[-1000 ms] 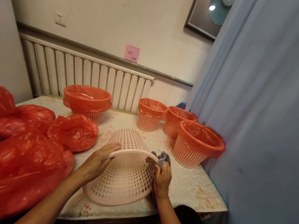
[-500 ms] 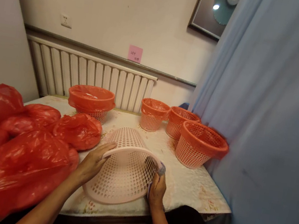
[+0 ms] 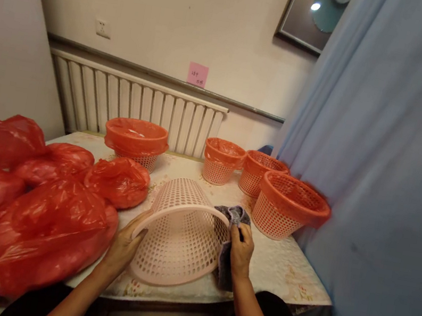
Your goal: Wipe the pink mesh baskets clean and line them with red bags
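Note:
A pale pink perforated plastic basket [image 3: 181, 239] lies on its side on the table, its mouth facing me. My left hand [image 3: 124, 243] grips the left of its rim, thumb inside and fingers outside. At the right of the rim, my right hand [image 3: 241, 247] is closed on a dark grey cloth [image 3: 225, 268] with a purple edge. Part of the cloth hangs down beside the basket, and some shows behind it through the holes.
Several knotted red plastic bags [image 3: 49, 228] are heaped on the left. Red-lined baskets stand along the back, one at left [image 3: 136, 137] and others toward the right [image 3: 287, 208]. A blue curtain [image 3: 388, 182] hangs at right; a radiator [image 3: 135, 99] runs behind the table [image 3: 280, 277].
My right hand has moved right and slightly up with the cloth, so more of the cloth shows outside the rim. My left hand has shifted lower around the rim, its thumb now inside.

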Demonstrator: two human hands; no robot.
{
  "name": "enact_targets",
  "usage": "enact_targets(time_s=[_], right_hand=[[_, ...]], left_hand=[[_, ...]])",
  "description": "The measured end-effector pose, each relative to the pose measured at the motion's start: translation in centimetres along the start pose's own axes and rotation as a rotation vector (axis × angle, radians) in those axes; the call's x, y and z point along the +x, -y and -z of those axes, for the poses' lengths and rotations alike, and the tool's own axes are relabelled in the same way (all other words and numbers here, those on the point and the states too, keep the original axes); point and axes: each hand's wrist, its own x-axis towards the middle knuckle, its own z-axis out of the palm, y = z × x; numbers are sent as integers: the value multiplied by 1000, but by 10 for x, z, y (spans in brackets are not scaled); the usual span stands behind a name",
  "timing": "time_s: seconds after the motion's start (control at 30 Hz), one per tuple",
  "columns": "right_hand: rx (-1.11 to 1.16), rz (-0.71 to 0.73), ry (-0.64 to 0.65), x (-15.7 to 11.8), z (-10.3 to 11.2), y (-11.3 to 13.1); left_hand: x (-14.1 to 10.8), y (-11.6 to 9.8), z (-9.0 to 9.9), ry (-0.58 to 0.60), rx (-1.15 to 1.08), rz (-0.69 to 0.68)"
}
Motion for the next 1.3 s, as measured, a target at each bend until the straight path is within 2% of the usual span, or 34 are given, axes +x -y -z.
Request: enact_targets(time_s=[0.13, 0.23, 0.3, 0.4, 0.5, 0.6, 0.7, 0.87, 0.97, 1.17, 1.3], right_hand=[[-18, -78, -124, 24, 15, -1], [-38, -151, -153, 44, 32, -5], [-54, -157, -125, 56, 44, -10], [-115, -91, 28, 72, 60, -18], [-144, -25, 182, 83, 69, -26], [-149, -36, 242, 92, 76, -33], [-171, -74, 217, 100, 85, -43], [-181, -167, 62, 109, 110, -63], [-130, -211, 74, 110, 122, -71], [72, -237, 160, 117, 129, -62], [183, -183, 145, 128, 127, -51]], left_hand=[[-4, 0, -7, -16, -20, 23], [-7, 0, -9, -40, -33, 39], [-8, -1, -9, -45, -40, 49], [-9, -3, -9, -43, -39, 64], [-7, -5, -11, -42, -26, 70], [-6, -4, -12, -29, -28, 57], [-7, 0, -11, -31, -10, 70], [-10, 10, -9, -42, 4, 88], [-10, 12, -9, -40, -5, 117], [-9, 6, -12, -64, -13, 150], [-10, 6, -13, -68, -30, 159]])
